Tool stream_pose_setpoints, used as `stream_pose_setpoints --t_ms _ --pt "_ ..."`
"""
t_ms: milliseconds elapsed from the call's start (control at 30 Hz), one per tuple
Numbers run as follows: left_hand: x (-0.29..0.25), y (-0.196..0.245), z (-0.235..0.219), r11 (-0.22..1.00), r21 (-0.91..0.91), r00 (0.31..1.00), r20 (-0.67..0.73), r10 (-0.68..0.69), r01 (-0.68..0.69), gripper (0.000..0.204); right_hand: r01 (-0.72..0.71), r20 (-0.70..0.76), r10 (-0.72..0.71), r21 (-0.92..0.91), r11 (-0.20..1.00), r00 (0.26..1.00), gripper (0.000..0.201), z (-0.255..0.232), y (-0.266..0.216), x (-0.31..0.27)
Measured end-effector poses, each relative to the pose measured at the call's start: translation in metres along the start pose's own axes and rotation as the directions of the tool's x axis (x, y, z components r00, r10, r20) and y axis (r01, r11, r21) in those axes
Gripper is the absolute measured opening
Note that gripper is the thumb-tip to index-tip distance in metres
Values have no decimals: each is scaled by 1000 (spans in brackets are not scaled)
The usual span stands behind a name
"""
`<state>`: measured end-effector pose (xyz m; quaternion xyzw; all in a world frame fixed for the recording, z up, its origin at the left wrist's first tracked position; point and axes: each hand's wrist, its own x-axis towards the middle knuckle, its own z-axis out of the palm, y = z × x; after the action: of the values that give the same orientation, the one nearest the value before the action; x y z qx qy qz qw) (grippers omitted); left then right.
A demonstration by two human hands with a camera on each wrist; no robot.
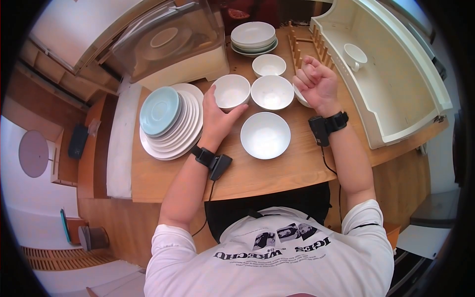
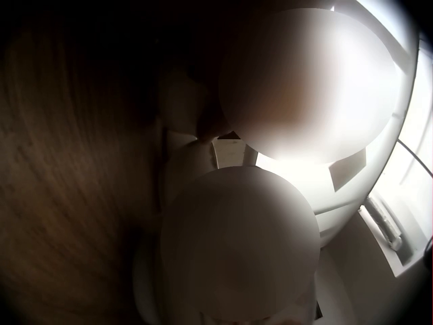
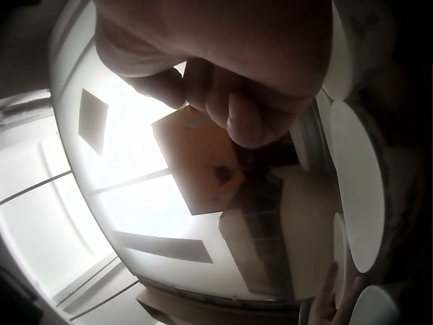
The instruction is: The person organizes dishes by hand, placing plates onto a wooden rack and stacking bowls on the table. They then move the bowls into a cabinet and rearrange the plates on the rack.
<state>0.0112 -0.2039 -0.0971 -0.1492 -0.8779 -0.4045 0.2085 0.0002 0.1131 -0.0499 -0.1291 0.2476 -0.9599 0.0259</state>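
Observation:
Several white bowls stand on the wooden table in the head view. My left hand (image 1: 216, 121) grips the left bowl (image 1: 232, 92), fingers along its left side and thumb at its near rim. Beside that bowl are a middle bowl (image 1: 272, 92), a larger one nearer me (image 1: 265, 135) and a smaller one behind (image 1: 269, 65). My right hand (image 1: 319, 86), fingers curled and nothing visible in them, is raised over a bowl (image 1: 300, 97) that it partly hides. In the right wrist view the right hand (image 3: 223, 54) is curled too. The left wrist view is dark and blurred.
Left of the bowls are stacked white plates (image 1: 199, 119) topped by a pale blue plate (image 1: 159, 111). Behind stand a stack of dishes (image 1: 253, 33), a lidded box (image 1: 173, 42) and a wooden peg rack (image 1: 322, 49). A cup (image 1: 355, 55) sits in the cream rack (image 1: 391, 89) at right.

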Motion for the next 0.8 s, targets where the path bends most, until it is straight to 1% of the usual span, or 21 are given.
stream_pose_setpoints --t_ms 100,300,400,600,700,800 --pt "0 2 -1 1000 -14 1000 5 -7 7 107 10 25 -9 -32 999 1000 19 -5 0 1" --pt "0 2 -1 1000 -21 1000 11 -14 14 108 82 -27 -84 -58 995 996 21 -1 2 0" --pt "0 2 -2 1000 -26 1000 20 -12 13 108 115 28 -113 -83 990 993 24 2 2 1" --pt "0 6 -5 999 -50 999 48 -16 18 108 78 18 -77 -76 994 997 25 0 0 0" --pt "0 8 -5 998 -64 998 67 -16 20 109 73 -19 -75 -61 995 997 25 0 0 -1" --pt "0 6 -5 997 -75 997 78 -11 17 110 113 -49 -118 -91 989 992 26 3 0 -1"
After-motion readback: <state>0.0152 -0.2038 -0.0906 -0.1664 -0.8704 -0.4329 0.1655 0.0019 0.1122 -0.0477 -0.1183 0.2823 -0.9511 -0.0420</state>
